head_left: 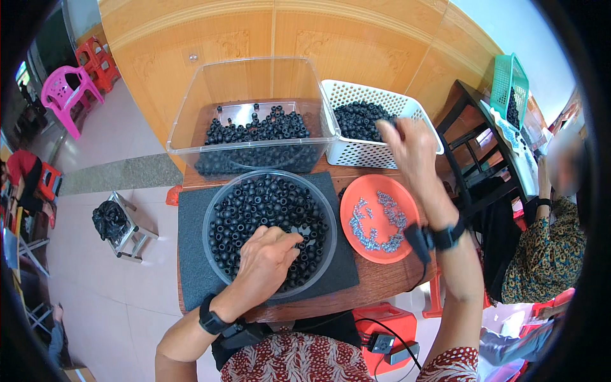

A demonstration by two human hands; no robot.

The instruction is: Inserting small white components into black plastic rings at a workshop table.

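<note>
My left hand [267,262] is closed, fingers curled down among small black hollow caps [264,204] that fill a clear round tub [207,239]. What its fingertips hold, if anything, is hidden. My right hand [412,149] is raised at the right end of a white perforated basket [363,153], which holds more black parts [363,121]. Its fingers are bent inward, and their tips are largely hidden, so I cannot make out what they hold. Just below that hand, an orange-red plate [356,191] carries many small silvery metal pieces [391,213].
Behind the tub stands a large clear bin [254,149] partly filled with black caps. A dark mat [194,254] lies under the tub on the wooden table [382,283]. At right, a person [541,254] sits beside a dark chair [474,153]; a metal stool [130,235] is at left.
</note>
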